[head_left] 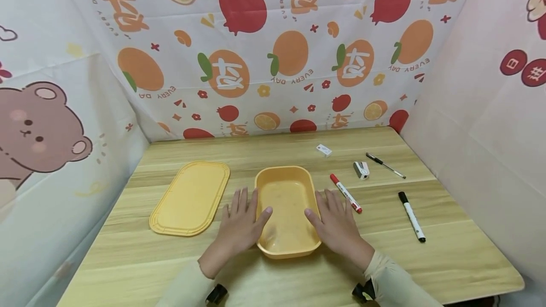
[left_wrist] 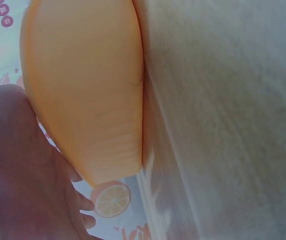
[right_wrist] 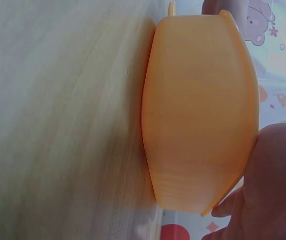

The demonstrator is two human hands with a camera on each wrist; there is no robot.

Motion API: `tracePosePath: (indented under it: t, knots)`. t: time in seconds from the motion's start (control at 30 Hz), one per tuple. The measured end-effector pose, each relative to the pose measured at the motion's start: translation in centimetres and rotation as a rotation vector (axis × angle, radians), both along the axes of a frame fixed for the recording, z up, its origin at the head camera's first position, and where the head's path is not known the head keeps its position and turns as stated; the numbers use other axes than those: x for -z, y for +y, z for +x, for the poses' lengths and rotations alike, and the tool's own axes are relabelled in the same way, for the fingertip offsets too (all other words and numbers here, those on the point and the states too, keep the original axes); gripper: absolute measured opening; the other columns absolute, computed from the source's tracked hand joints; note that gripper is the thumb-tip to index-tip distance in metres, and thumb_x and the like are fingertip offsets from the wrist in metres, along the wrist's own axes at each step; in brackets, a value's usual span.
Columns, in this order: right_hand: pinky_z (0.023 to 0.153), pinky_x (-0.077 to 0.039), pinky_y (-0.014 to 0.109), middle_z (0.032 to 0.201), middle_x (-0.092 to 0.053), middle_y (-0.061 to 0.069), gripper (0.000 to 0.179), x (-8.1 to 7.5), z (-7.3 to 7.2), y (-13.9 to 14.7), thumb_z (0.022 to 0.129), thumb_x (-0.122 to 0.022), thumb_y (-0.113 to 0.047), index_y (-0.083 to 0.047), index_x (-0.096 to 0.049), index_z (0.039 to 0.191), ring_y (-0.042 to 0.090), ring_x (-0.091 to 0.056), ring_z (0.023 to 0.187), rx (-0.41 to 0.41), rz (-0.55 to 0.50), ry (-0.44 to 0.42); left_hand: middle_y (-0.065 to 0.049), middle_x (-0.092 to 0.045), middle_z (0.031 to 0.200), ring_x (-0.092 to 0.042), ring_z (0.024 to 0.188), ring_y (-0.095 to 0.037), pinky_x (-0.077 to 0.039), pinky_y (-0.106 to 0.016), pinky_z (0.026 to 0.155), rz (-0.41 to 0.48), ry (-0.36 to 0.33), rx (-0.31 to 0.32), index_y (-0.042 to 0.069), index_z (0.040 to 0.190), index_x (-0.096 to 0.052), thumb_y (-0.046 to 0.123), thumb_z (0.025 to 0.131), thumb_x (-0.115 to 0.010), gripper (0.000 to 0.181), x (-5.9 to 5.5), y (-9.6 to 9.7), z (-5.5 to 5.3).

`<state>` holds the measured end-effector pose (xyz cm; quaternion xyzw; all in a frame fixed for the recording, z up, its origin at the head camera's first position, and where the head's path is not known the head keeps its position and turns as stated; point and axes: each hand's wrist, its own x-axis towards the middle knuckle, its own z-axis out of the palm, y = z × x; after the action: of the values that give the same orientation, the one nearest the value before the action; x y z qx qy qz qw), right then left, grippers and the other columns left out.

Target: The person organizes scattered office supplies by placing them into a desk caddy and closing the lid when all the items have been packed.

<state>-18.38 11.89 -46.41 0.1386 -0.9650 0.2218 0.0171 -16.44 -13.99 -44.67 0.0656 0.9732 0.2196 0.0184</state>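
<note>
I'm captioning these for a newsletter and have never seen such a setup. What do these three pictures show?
There is no machine here, only a person's two bare hands. The wide picture comes from a head-worn camera looking forward and down; the two close ones come from cameras on the left and right wrists.

On the pale wood-grain table stands an open yellow-orange rectangular plastic box. The left hand and right hand touch its opposite sides, fingers extended; the box rests on the table, not lifted.

To its left lies a flat yellow rounded panel, perhaps a lid. To its right are a red-and-white marker, a black-and-white marker, a slim black-and-clear pen, a small grey-and-white object, possibly a stapler, and a small white block.
</note>
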Motion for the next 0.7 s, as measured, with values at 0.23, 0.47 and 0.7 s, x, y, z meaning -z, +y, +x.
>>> tracePosePath:
  t: [0.23,0.47,0.7]
  knots:
    - [0.119,0.0,0.068,0.164,-0.024,0.022,0.072,-0.03,0.06,-0.06,0.106,-0.033,-0.058,-0.011,-0.028,0.16,0.038,-0.014,0.154,-0.004,-0.023,-0.008,-0.021,0.005,0.168,0.007,0.156,-0.041,-0.004,-0.072,0.117,0.011,0.006,-0.008,0.011,0.163,-0.008,0.067,0.103,-0.02,0.082,0.25,0.17,-0.07]
    - [0.119,-0.001,0.068,0.164,-0.025,0.021,0.069,-0.11,-0.02,-0.15,0.106,-0.038,-0.054,-0.011,-0.029,0.16,0.039,-0.015,0.154,0.005,-0.014,-0.017,-0.022,0.004,0.168,0.007,0.156,-0.041,-0.004,-0.071,0.117,0.025,0.007,-0.019,0.013,0.164,-0.009,0.067,0.103,-0.022,0.082,0.32,0.2,-0.02]
    - [0.12,-0.011,0.068,0.164,-0.025,0.023,0.071,-0.31,-0.79,0.61,0.106,-0.037,-0.056,-0.011,-0.03,0.159,0.042,-0.02,0.153,0.031,-0.064,-0.04,-0.023,0.005,0.168,0.008,0.156,-0.04,-0.003,-0.07,0.118,0.019,0.004,-0.017,0.012,0.163,-0.009,0.064,0.104,-0.024,0.08,0.32,0.24,0.07]
